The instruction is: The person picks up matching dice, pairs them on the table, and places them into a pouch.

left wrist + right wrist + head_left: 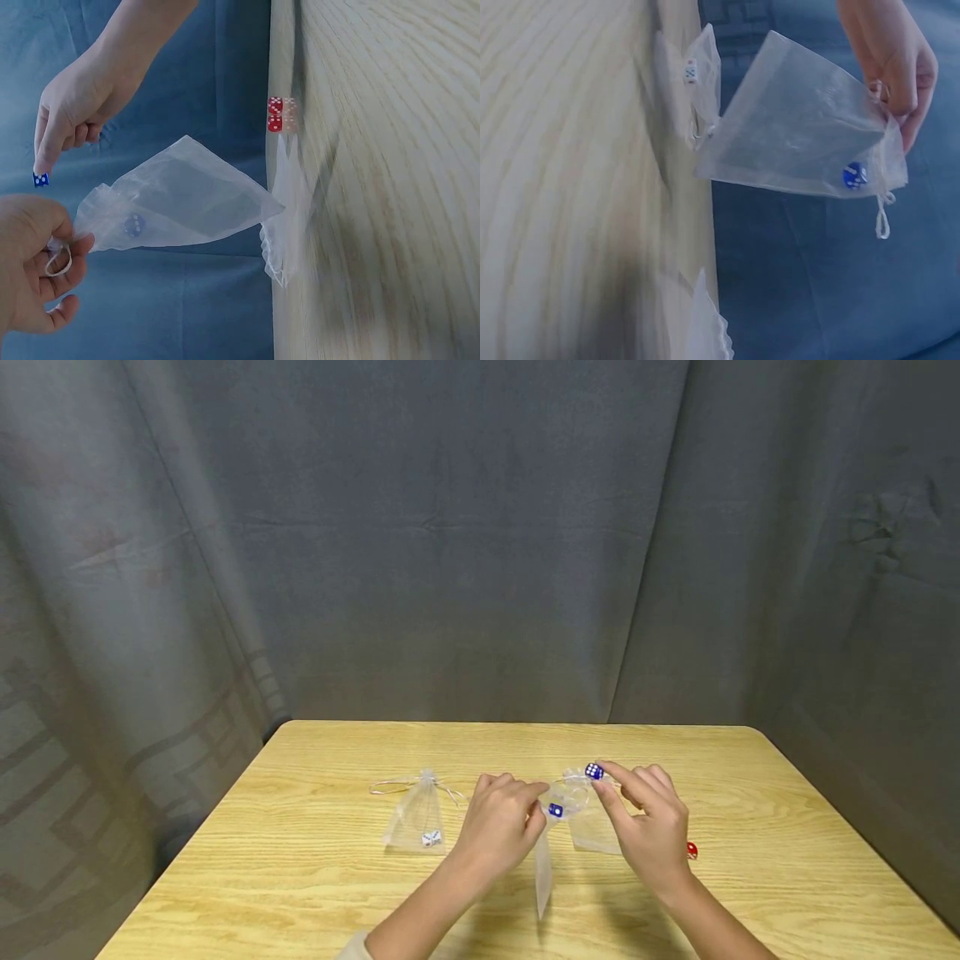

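Note:
My left hand (501, 822) grips the mouth of a sheer white drawstring pouch (184, 199), which hangs above the table. Inside this pouch, close to its mouth, is a blue die (855, 175) seen through the mesh. Between thumb and index finger, my right hand (654, 827) pinches another blue die (594, 771), a little to the right of the pouch mouth and apart from it. The right wrist view shows the left hand (900, 71) and the pouch's looped cord, but not the right hand.
On the wooden table (315, 893), a pouch with white dice (431, 838) lies left. A second flat pouch (594, 833) lies behind the hands. Red dice (275, 114) sit at the right, partly behind my right hand in the head view. Grey curtains (450, 543) hang behind.

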`<state>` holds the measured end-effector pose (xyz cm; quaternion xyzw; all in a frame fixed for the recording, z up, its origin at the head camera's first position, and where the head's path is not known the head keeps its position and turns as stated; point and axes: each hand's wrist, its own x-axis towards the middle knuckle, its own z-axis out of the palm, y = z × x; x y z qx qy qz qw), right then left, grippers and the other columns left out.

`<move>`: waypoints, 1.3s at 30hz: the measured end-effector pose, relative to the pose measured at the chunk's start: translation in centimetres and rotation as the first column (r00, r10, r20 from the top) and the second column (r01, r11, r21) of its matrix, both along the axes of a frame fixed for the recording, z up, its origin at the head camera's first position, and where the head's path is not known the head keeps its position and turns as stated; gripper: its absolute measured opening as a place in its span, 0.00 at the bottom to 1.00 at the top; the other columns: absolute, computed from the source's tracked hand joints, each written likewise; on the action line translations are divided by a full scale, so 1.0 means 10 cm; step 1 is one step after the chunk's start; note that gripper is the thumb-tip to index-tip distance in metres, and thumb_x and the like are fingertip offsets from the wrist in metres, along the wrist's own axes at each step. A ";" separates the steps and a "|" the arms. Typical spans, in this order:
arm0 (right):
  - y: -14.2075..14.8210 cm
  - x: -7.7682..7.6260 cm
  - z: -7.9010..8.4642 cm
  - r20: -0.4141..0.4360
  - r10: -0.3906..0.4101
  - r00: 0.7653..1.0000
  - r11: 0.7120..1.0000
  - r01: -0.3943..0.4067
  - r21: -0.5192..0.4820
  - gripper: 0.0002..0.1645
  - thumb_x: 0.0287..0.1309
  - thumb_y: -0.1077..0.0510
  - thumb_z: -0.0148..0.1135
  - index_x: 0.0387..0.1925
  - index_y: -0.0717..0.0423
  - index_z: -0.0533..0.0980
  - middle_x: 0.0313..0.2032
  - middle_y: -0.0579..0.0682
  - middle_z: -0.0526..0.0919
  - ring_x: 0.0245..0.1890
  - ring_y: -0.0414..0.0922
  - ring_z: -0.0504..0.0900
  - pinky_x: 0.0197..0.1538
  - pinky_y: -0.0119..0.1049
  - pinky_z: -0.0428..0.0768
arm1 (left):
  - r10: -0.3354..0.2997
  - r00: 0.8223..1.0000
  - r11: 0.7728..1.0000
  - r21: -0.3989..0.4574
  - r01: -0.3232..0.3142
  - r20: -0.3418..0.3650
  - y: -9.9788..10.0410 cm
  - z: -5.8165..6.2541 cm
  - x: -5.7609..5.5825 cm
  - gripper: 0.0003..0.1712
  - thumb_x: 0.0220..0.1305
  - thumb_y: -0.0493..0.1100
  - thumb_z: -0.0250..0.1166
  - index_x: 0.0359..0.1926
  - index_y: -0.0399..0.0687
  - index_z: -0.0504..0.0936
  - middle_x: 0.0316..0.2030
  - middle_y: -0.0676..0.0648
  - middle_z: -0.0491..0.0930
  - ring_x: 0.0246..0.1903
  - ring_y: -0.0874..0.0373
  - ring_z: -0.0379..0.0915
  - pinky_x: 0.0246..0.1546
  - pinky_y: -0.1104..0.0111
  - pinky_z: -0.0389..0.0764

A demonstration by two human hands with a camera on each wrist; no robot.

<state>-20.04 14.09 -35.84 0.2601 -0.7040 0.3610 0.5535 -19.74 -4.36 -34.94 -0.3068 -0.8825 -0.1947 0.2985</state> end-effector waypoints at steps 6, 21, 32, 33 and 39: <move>-0.07 0.02 -0.06 0.034 0.049 0.998 0.998 -0.051 0.046 0.25 0.58 0.44 0.56 0.32 0.64 0.82 0.15 0.41 0.71 0.21 0.37 0.60 0.24 0.22 0.57 | -0.003 1.000 1.000 -0.003 0.003 -0.008 0.01 0.01 0.01 0.13 0.53 0.36 0.60 0.40 0.46 0.85 0.28 0.54 0.83 0.25 0.66 0.69 0.33 0.73 0.65; -0.07 0.01 -0.12 0.162 0.025 0.986 0.991 -0.045 0.124 0.27 0.59 0.42 0.53 0.37 0.62 0.82 0.16 0.38 0.70 0.22 0.35 0.60 0.24 0.23 0.59 | -0.022 1.000 1.000 0.009 0.022 -0.014 0.01 0.03 0.03 0.12 0.54 0.36 0.60 0.40 0.44 0.85 0.26 0.55 0.83 0.23 0.67 0.68 0.34 0.73 0.66; 0.04 -0.03 -0.15 0.327 -0.008 0.945 0.999 -0.010 0.053 0.12 0.46 0.68 0.67 0.36 0.59 0.83 0.17 0.36 0.62 0.21 0.36 0.59 0.24 0.25 0.59 | -0.014 1.000 1.000 0.013 0.014 -0.012 0.00 0.04 0.03 0.13 0.54 0.36 0.60 0.40 0.45 0.85 0.26 0.55 0.83 0.24 0.66 0.69 0.33 0.73 0.65; 0.05 -0.03 -0.15 0.369 -0.009 0.929 0.999 -0.007 0.041 0.11 0.47 0.68 0.67 0.36 0.58 0.83 0.16 0.36 0.61 0.20 0.35 0.59 0.23 0.26 0.59 | -0.014 1.000 1.000 0.012 0.014 -0.011 0.00 0.04 0.03 0.13 0.54 0.36 0.60 0.40 0.45 0.85 0.26 0.55 0.83 0.24 0.66 0.69 0.33 0.73 0.65; 0.09 -0.02 -0.17 0.640 0.079 0.764 0.996 -0.037 -0.078 0.11 0.59 0.59 0.59 0.41 0.58 0.82 0.21 0.45 0.72 0.23 0.38 0.67 0.24 0.28 0.68 | -0.011 1.000 1.000 0.009 0.011 -0.008 0.00 0.04 0.03 0.13 0.54 0.36 0.60 0.40 0.45 0.85 0.27 0.55 0.83 0.25 0.66 0.69 0.33 0.73 0.66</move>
